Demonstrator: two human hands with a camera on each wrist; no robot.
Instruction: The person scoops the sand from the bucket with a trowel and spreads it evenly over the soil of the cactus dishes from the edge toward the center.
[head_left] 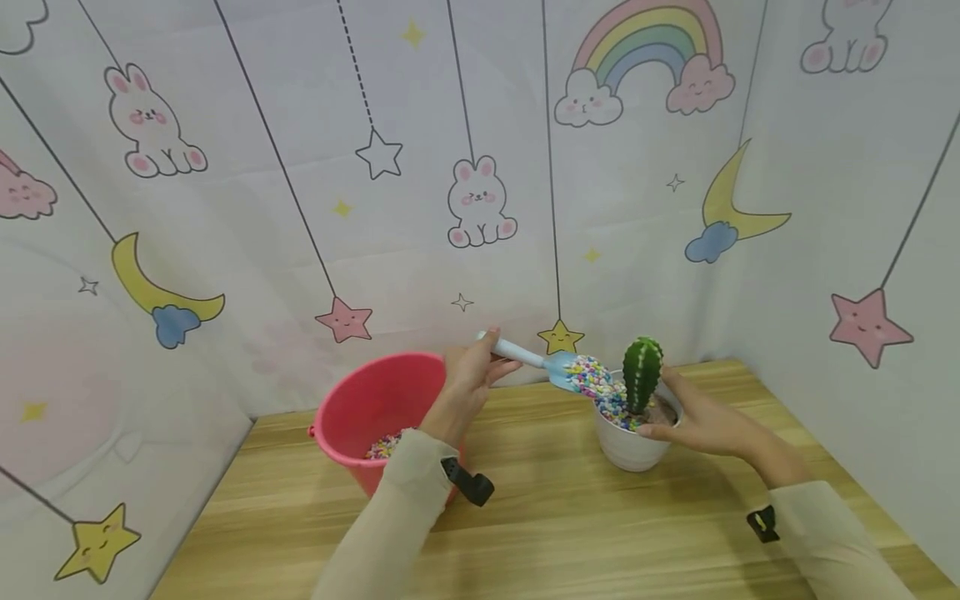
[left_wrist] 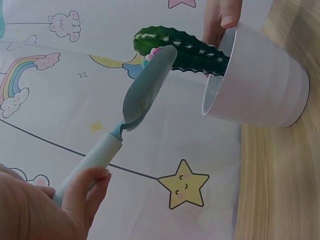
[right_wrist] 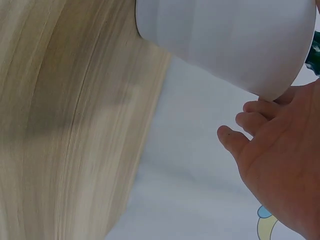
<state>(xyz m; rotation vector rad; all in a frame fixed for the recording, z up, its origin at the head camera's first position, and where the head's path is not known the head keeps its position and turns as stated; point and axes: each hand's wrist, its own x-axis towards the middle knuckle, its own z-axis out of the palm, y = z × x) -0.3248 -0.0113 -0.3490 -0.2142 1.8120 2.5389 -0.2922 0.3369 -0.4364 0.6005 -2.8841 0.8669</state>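
My left hand grips the white handle of a small pale-blue trowel. Its blade carries multicoloured pebbles and is tipped over the rim of a white flowerpot. In the pot a green cactus stands upright, with similar pebbles on the left of its stem and brown material on the right. My right hand holds the pot's rim from the right, thumb at the front. In the left wrist view the blade hides most of its load.
A pink bucket with more coloured pebbles inside stands on the wooden table, left of the pot and partly behind my left forearm. A patterned cloth hangs behind the table and at both sides.
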